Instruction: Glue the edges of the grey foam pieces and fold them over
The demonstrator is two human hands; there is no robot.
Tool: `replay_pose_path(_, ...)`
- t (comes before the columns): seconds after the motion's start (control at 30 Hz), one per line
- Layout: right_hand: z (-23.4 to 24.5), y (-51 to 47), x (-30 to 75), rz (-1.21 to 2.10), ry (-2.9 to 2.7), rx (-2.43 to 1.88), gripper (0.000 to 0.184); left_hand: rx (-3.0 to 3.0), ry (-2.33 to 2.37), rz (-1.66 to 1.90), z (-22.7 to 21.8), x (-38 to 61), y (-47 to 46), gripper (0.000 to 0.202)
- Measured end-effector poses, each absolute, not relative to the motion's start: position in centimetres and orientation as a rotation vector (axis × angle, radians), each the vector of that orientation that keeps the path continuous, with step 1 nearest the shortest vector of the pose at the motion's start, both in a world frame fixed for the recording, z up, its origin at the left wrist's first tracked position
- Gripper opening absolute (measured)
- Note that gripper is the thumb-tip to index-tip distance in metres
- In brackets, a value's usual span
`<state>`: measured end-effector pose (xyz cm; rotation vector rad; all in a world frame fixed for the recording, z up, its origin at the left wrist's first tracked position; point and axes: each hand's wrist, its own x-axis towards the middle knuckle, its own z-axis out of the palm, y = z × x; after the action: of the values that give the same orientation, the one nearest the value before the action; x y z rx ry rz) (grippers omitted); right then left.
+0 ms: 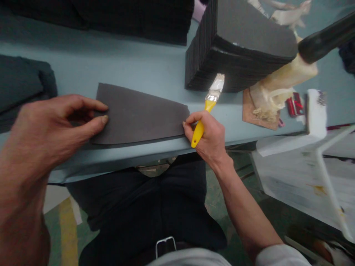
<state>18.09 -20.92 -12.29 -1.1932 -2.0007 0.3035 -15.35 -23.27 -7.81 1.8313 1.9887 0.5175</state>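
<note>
Dark grey foam sheet (141, 114), thin and fan-shaped, lies flat on the pale blue-green workbench (116, 62), right at its near edge, with its long axis running left to right across your front. Your left hand (58, 125) sits at the sheet's left end. Its thumb and fingers curve in, their tips at the edge with a slight gap between them, and from this view you cannot tell whether they pinch the foam or only rest against it. Your right hand (208, 138) is closed firmly around a yellow-handled paintbrush (199, 127), whose white-caked bristles (217, 84) point away from you, past the sheet's right end and clear of the foam. Your right index fingertip (184, 125) touches the sheet's right end, so the sheet spans the space between your hands. Just beyond stands a tall stack of dark foam pieces (238, 48), and to its right a brown board (249, 114) carries a crusted cream-coloured container (280, 79).
</note>
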Motion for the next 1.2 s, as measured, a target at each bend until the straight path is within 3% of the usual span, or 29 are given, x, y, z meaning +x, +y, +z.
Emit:
replay_pose_path(0.27,-12.4,-21.3,17.6,-0.122,-2.058,-1.226,0.007,1.757,1.869,0.609,-7.4,-14.9,-22.8,0.044)
replay_pose_path(0.47,-11.9,-20.6,17.6,-0.115,-2.227,-0.996,0.016,1.792,1.832,0.664,-8.1,-15.3,-22.8,0.038)
replay_pose_path(0.97,-12.7,-20.0,17.8,-0.258,-2.255,-0.944,0.015,1.997,1.882,0.837,-10.1,-15.2,-24.4,0.04)
replay_pose_path(1.2,-12.9,-19.9,17.8,-0.291,-2.256,-0.955,0.016,2.316,1.918,0.827,-8.9,-13.2,-23.5,0.044)
